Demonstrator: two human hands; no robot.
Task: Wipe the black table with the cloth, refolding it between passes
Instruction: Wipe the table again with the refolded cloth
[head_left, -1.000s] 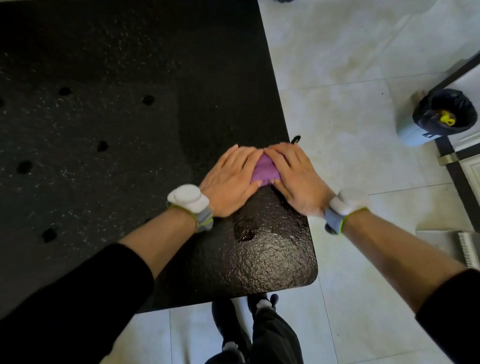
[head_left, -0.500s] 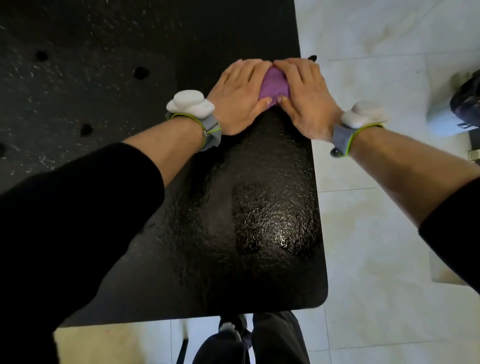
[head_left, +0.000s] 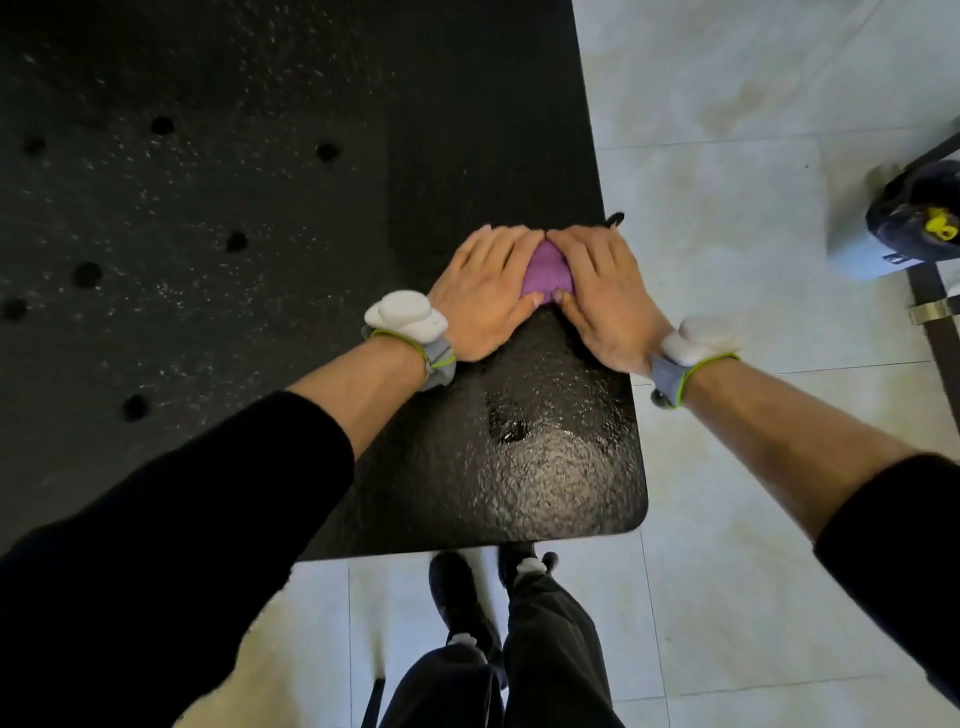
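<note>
Both hands flat on the small purple cloth (head_left: 546, 274) near the textured black table's (head_left: 260, 260) right edge.
Left hand (head_left: 485, 293) and right hand (head_left: 605, 296) press with fingers extended, fingertips meeting at 12 o'clock; versus half a second ago, they have drawn back toward 6 o'clock; wet sheen trails below.

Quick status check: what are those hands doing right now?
Left hand and right hand flat, pressing purple cloth. Cloth near black table right edge. Nothing in the way.

Black sleeves (head_left: 171, 545), grey wristbands (head_left: 439, 361) with white pods (head_left: 402, 314), black trousers (head_left: 550, 654).
</note>
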